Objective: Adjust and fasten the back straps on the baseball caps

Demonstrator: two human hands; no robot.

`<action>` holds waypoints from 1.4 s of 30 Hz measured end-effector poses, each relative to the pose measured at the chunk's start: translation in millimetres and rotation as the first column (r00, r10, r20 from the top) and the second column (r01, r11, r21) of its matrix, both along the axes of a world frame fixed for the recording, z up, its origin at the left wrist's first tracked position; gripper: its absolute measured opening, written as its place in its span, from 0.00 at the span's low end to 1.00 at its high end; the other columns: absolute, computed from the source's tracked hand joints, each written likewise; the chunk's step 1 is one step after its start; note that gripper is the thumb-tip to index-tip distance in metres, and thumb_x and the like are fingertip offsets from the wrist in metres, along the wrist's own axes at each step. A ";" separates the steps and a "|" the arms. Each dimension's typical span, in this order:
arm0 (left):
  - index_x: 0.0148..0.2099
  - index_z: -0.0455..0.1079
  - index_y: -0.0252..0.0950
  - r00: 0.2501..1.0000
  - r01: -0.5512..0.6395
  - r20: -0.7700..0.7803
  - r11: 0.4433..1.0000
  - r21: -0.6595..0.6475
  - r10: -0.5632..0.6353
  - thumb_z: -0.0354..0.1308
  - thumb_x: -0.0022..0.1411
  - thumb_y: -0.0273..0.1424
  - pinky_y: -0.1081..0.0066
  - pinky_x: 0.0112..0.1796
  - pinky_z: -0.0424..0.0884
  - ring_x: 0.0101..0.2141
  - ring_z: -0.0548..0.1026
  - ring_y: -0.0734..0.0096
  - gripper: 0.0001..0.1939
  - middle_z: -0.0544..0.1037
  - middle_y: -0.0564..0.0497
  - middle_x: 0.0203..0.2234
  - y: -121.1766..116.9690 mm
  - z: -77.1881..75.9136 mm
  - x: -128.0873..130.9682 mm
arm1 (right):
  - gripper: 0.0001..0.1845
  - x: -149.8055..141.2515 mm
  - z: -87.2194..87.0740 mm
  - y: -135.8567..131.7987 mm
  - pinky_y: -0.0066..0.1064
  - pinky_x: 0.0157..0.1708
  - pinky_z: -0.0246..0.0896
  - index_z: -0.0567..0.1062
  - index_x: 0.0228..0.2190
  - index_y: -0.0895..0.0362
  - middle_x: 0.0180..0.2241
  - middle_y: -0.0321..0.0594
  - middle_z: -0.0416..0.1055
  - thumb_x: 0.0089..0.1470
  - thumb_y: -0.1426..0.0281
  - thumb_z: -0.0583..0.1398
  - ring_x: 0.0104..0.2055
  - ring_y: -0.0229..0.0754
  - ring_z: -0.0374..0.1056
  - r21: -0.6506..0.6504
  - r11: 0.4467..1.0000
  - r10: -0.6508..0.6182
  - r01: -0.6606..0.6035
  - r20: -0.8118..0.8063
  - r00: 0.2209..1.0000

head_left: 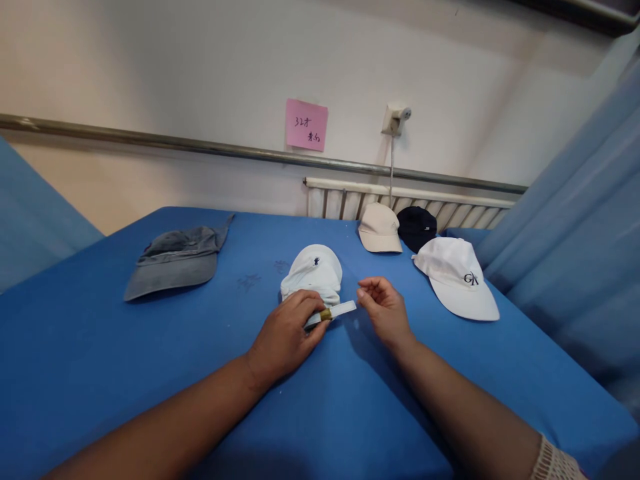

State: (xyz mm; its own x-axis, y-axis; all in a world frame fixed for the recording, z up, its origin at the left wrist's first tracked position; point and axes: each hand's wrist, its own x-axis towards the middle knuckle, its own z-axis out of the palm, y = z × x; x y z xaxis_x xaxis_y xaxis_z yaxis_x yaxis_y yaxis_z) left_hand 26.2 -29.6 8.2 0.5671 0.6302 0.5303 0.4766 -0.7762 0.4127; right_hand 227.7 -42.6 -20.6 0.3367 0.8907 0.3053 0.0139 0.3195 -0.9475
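Note:
A white cap [315,270] with a small dark emblem lies in the middle of the blue-covered table, its brim away from me. My left hand [293,330] is closed on the cap's white back strap [344,309] at a brass-coloured buckle [325,314]. The strap's free end sticks out to the right. Just beyond that end is my right hand [385,310], fingers curled and thumb close to the index fingertip. It looks apart from the strap, and I see nothing in it.
A grey cap [175,260] lies at the left. Toward the back right are a beige cap [380,229], a black cap [417,228] and a white cap with dark letters [457,277]. Behind the table [150,400] stand a radiator [350,200] and a wall rail [225,150]. A blue curtain [575,200] hangs right.

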 end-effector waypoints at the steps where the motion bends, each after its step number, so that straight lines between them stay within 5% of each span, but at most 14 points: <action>1: 0.42 0.69 0.38 1.000 0.004 -0.001 1.000 -0.004 -0.004 0.56 0.62 0.27 0.63 0.46 0.71 0.44 0.73 0.64 0.05 0.74 0.47 0.42 0.1 0.0 -0.1 | 0.12 1.1 -0.4 -0.3 0.31 0.32 0.64 0.71 0.35 0.55 0.27 0.35 0.70 0.50 0.62 0.63 0.28 0.38 0.65 0.007 1.000 -0.022 0.021 0.023 1.000; 4: 0.42 0.69 0.38 1.000 0.011 -0.002 1.000 -0.008 -0.011 0.56 0.62 0.27 0.63 0.47 0.70 0.44 0.73 0.65 0.05 0.74 0.47 0.42 0.2 -0.6 0.3 | 0.12 1.0 -0.3 -4.5 0.35 0.41 0.64 0.72 0.39 0.55 0.36 0.40 0.73 0.52 0.64 0.62 0.37 0.41 0.69 0.040 0.998 -0.053 0.046 0.172 0.984; 9: 0.43 0.70 0.38 1.000 0.002 -0.006 0.999 0.038 -0.002 0.57 0.62 0.29 0.61 0.47 0.69 0.45 0.73 0.63 0.06 0.75 0.47 0.41 0.2 -2.2 2.0 | 0.15 -9.4 -0.2 -12.8 0.39 0.49 0.61 0.72 0.45 0.53 0.40 0.40 0.75 0.54 0.68 0.62 0.46 0.44 0.69 0.018 0.990 0.120 -0.140 0.417 0.901; 22: 0.43 0.70 0.37 0.999 0.011 -0.042 0.998 0.061 -0.008 0.58 0.62 0.28 0.60 0.47 0.68 0.44 0.72 0.62 0.07 0.75 0.46 0.42 2.5 -1.8 1.4 | 0.06 -3.7 -2.6 -7.1 0.32 0.37 0.62 0.73 0.32 0.54 0.30 0.35 0.74 0.51 0.66 0.61 0.35 0.42 0.68 -0.031 0.998 0.069 -0.063 0.328 0.942; 34: 0.43 0.70 0.38 0.995 0.010 -0.097 1.000 -0.028 -0.013 0.57 0.63 0.28 0.66 0.44 0.70 0.43 0.74 0.65 0.06 0.76 0.49 0.41 3.3 1.4 -1.6 | 0.05 1.0 -8.0 -3.4 0.34 0.40 0.62 0.72 0.31 0.54 0.31 0.36 0.73 0.51 0.65 0.61 0.36 0.42 0.68 -0.031 0.999 0.032 -0.022 0.394 0.919; 38: 0.44 0.71 0.38 1.000 0.013 -0.022 0.997 -0.080 -0.015 0.57 0.62 0.30 0.66 0.45 0.70 0.43 0.75 0.66 0.07 0.77 0.49 0.41 7.1 -1.8 -2.3 | 0.04 2.6 -6.8 -4.2 0.36 0.43 0.63 0.72 0.33 0.54 0.33 0.37 0.74 0.53 0.68 0.60 0.39 0.43 0.69 0.053 0.999 -0.035 0.012 0.468 0.883; 42: 0.40 0.74 0.38 0.992 -0.083 0.076 0.967 -0.239 0.104 0.59 0.60 0.35 0.67 0.40 0.71 0.37 0.76 0.66 0.08 0.79 0.50 0.36 16.4 -5.9 -2.6 | 0.08 3.0 -3.1 -5.4 0.41 0.49 0.61 0.72 0.37 0.53 0.39 0.40 0.74 0.53 0.72 0.59 0.45 0.46 0.68 0.231 0.973 -0.138 0.010 0.544 0.828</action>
State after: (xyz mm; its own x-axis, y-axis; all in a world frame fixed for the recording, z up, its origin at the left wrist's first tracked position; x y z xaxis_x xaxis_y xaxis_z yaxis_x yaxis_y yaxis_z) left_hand 23.5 -13.2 2.3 0.4581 0.7909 0.4057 0.4962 -0.6062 0.6215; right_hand 230.7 -47.9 -23.8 0.1168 0.7638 0.6348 0.5462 0.4845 -0.6833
